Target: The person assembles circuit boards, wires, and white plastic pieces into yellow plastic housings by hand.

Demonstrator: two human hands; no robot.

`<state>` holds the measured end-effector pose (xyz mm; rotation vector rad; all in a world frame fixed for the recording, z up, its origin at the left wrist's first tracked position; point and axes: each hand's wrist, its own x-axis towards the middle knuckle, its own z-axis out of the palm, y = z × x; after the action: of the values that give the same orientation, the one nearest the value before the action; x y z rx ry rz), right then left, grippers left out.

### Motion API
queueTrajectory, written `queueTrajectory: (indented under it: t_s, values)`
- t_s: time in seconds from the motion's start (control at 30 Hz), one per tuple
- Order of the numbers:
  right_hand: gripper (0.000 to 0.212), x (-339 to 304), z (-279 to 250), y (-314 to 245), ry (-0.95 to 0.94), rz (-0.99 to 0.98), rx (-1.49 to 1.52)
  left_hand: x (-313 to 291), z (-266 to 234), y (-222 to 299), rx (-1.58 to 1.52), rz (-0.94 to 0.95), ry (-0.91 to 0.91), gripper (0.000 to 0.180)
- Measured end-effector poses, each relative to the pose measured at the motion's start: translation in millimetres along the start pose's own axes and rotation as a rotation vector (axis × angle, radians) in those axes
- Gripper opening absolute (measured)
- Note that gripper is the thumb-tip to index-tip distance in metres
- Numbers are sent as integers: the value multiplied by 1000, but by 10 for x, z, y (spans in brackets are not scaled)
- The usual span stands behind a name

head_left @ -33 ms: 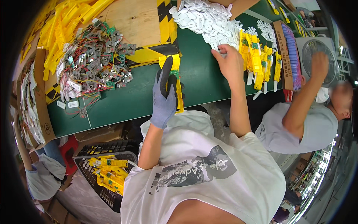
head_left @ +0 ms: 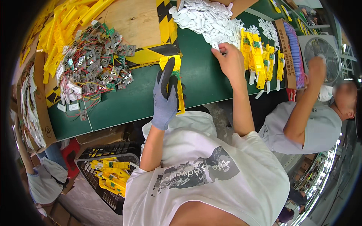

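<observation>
My left hand (head_left: 166, 100), in a grey glove with dark fingers, grips a long yellow plastic housing (head_left: 181, 94) at the table's front edge. A small green circuit board (head_left: 176, 74) shows inside the housing, beside the gloved fingers. My bare right hand (head_left: 230, 62) reaches to the near edge of a heap of white plastic pieces (head_left: 205, 20). Its thumb and forefinger close on one small white piece (head_left: 215, 45); the fingers partly cover it.
Wired circuit boards (head_left: 96, 60) lie heaped at left, yellow housings (head_left: 60, 34) behind. More yellow housings (head_left: 257, 56) lie right of my right hand, near a carton of purple items (head_left: 294, 56). A black crate (head_left: 85, 165) stands below the table. A co-worker (head_left: 301, 120) sits at right, by a fan (head_left: 320, 56).
My right hand has shifted slightly up and left at the heap's edge. My left hand keeps its hold on the housing. The co-worker's raised hand has moved left and down.
</observation>
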<state>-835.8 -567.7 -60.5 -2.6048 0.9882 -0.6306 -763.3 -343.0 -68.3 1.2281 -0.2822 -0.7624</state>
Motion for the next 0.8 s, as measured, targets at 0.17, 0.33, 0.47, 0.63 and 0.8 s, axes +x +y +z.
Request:
queueTrajectory:
  t_s: [0.17, 0.33, 0.47, 0.63, 0.8]
  values:
    - [20, 38, -97, -262, -343, 77, 259, 51, -120, -167, 325, 262, -51, 53]
    - [22, -381, 155, -487, -649, 96, 872, -17, -21, -4, -48, 5, 14, 41]
    - [7, -567, 165, -723, -623, 345, 1243, 73, -79, -178, 177, 311, 147, 40]
    - [9, -528, 138, -605, -560, 391, 1459, 79, -49, -95, 229, 355, 116, 31]
    - [15, -450, 71, -530, -728, 259, 1170, 23, -8, 7, -42, -8, 84, 26]
